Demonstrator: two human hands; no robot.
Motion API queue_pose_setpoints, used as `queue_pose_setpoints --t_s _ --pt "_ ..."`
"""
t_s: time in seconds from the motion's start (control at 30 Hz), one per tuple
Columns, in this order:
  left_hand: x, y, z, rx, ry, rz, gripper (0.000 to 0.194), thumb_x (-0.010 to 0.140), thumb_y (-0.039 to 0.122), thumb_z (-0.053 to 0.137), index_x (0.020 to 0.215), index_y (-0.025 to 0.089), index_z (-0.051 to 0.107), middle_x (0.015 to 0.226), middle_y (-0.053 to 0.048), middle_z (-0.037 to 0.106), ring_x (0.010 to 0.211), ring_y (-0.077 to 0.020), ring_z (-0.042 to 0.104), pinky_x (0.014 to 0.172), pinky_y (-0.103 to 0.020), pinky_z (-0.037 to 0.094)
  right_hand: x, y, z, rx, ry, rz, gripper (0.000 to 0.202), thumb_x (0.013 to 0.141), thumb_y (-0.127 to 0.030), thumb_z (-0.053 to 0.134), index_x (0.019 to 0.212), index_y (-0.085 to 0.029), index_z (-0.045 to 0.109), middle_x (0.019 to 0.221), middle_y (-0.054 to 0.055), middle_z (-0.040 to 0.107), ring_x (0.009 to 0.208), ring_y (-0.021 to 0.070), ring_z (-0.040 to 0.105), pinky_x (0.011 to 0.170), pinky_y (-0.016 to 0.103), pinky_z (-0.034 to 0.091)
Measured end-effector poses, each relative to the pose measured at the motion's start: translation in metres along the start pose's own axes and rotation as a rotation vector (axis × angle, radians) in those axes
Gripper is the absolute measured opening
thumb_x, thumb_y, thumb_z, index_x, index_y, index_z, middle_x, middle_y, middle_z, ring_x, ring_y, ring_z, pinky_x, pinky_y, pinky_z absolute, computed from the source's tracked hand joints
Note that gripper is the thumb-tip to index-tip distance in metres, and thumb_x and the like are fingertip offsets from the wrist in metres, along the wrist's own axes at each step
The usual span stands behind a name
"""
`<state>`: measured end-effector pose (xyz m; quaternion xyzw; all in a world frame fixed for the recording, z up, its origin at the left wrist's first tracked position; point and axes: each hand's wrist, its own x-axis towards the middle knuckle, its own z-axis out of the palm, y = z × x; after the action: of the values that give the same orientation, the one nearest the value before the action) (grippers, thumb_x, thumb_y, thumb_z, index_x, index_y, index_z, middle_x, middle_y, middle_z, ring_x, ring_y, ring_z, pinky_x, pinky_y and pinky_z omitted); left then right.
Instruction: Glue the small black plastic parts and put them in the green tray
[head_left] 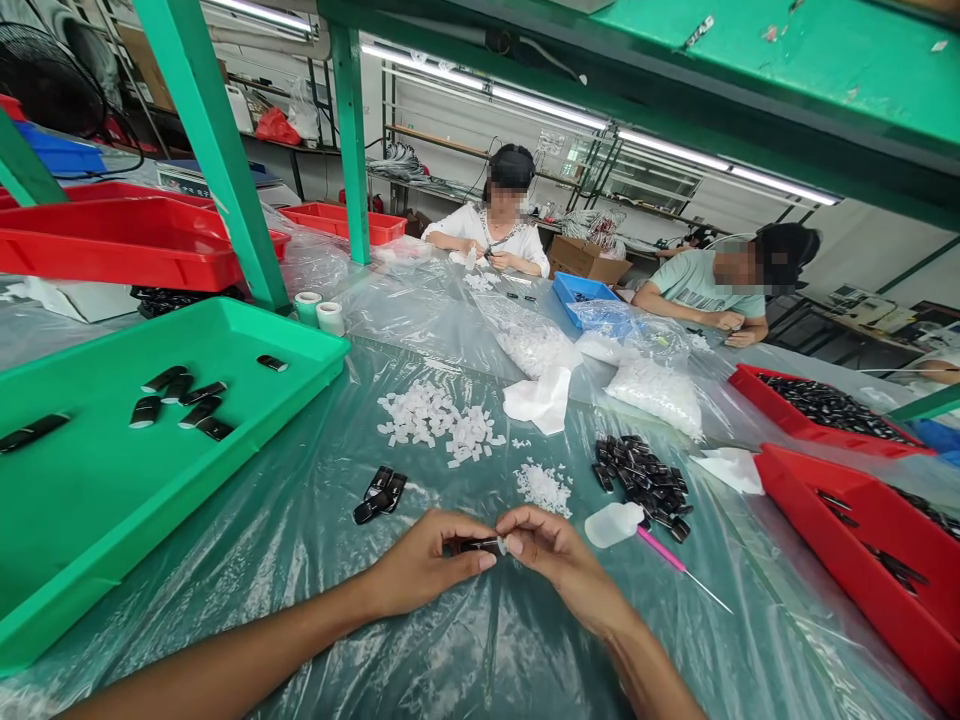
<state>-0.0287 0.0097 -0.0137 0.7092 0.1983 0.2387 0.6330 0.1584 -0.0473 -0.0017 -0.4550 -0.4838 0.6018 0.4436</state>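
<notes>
My left hand (416, 565) is closed around a small glossy black casing (477, 545), held lengthwise with its end toward the right. At that end, my right hand (566, 565) pinches a small whitish piece (502, 545) against the casing; the fingertips partly hide it. Several similar black casings (380, 495) lie beyond my left hand. Ahead are a pile of white rectangular pieces (431, 415) and a smaller heap of tiny white bits (544, 486). To the right lie a white squeeze bottle (613, 524), a pink-handled thin tool (664, 550) and a heap of black casings (645, 480).
A green tray (300, 350) with several black casings stands left. Red trays (847, 600) line the right side. Plastic bags of white pieces (656, 390) lie farther back. Two co-workers sit across the plastic-covered table (300, 590). Green posts (217, 150) rise at the left.
</notes>
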Motion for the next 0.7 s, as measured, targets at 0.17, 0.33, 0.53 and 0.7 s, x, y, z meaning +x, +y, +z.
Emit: queue_pose_setpoints --t_s 0.17,0.33,0.53,0.7 --pt "0.001 -0.001 0.001 -0.026 -0.017 -0.001 0.031 0.086 0.038 0.05 0.079 0.012 0.066 0.058 0.001 0.039 0.052 -0.0101 0.03 0.05 -0.022 0.025 0.0 0.003 0.005 0.154 0.001 0.073 0.01 0.078 -0.026 0.066 0.084 -0.017 0.066 0.083 0.002 0.058 0.08 0.0142 0.054 0.079 0.03 0.042" --pt "0.0 0.002 0.001 0.048 0.009 0.03 0.026 0.087 0.032 0.05 0.085 0.014 0.068 0.064 -0.002 0.055 0.057 -0.0127 0.045 0.054 -0.021 0.033 0.001 0.008 0.011 0.31 0.009 0.1 0.01 0.076 -0.023 0.068 0.081 -0.016 0.064 0.08 0.001 0.056 0.078 0.0132 0.055 0.084 0.037 0.043" --pt "0.0 0.004 0.0 0.222 0.067 0.064 0.021 0.087 0.029 0.052 0.096 0.02 0.068 0.083 -0.004 0.067 0.08 -0.0193 0.059 0.073 -0.024 0.043 0.004 0.013 0.014 0.289 0.089 0.03 0.022 0.066 -0.031 0.076 0.077 -0.015 0.064 0.073 0.0 0.057 0.065 0.0121 0.056 0.07 0.032 0.048" --pt "0.002 -0.002 0.002 0.132 0.2 0.05 0.031 0.086 0.033 0.053 0.113 0.019 0.057 0.078 -0.003 0.063 0.064 -0.0138 0.056 0.059 -0.021 0.044 0.006 0.014 0.015 0.212 0.211 -0.095 0.029 0.07 -0.04 0.071 0.091 -0.02 0.065 0.074 -0.001 0.06 0.062 0.0099 0.055 0.063 0.023 0.045"
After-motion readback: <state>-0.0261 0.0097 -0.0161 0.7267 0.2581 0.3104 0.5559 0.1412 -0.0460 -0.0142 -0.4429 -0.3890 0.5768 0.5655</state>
